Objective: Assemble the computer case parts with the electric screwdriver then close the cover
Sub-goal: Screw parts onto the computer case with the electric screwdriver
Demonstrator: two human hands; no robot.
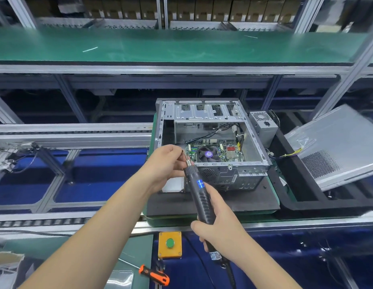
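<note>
Computer case (pixel 212 142) lies open just past centre on a dark pad, its cover (pixel 337 147) propped at 3 o'clock. The right hand (pixel 221 224) grips the electric screwdriver (pixel 199 190); the left hand (pixel 166 161) pinches its bit (pixel 185 155), seemingly seating a screw. Next, guide the tip onto a case hole.

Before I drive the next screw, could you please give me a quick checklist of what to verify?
1. Black electric screwdriver held firmly in right hand: ok.
2. Left hand pinching at the bit tip: ok.
3. Screw seated on the bit: cannot tell, fingers hide it.
4. Open grey metal computer case lying flat on the black foam pad: ok.
5. Grey perforated side cover clear of the case, leaning at right: ok.
</note>
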